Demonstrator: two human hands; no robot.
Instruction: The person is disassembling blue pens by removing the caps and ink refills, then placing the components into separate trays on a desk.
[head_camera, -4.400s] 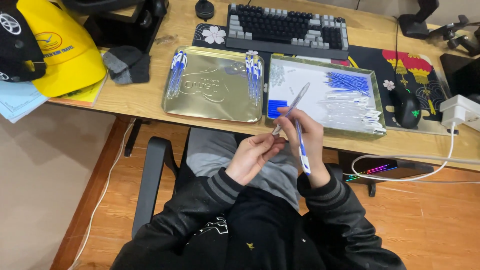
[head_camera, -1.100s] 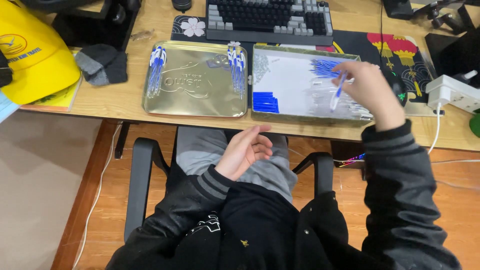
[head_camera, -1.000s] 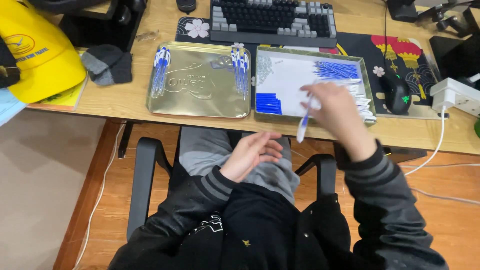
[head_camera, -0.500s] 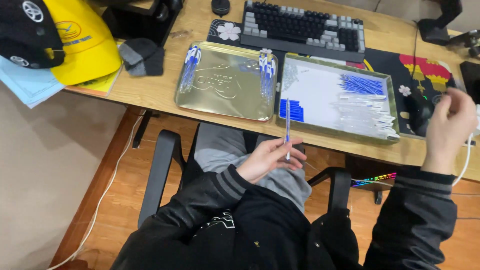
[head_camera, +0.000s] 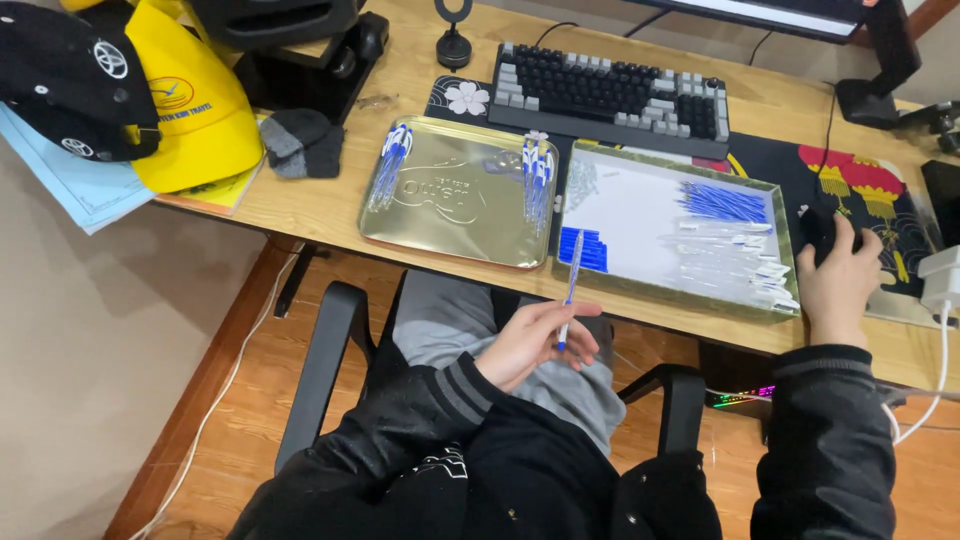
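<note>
The left hand (head_camera: 530, 345) is closed around a blue-and-white pen (head_camera: 570, 288), pinching its lower end so the pen stands nearly upright over the lap, just in front of the desk (head_camera: 320, 205) edge. The right hand (head_camera: 838, 285) rests on a black mouse (head_camera: 818, 228) at the far right, fingers curled over it. Between the 2 hands lie 2 trays: a gold tray (head_camera: 450, 200) with finished pens along both its sides, and a white-lined tray (head_camera: 640, 215) (loose blue and white pen parts sorted in groups). A keyboard (head_camera: 610, 95) sits behind the trays, and a yellow cap (head_camera: 195, 110) lies at the far left.
</note>
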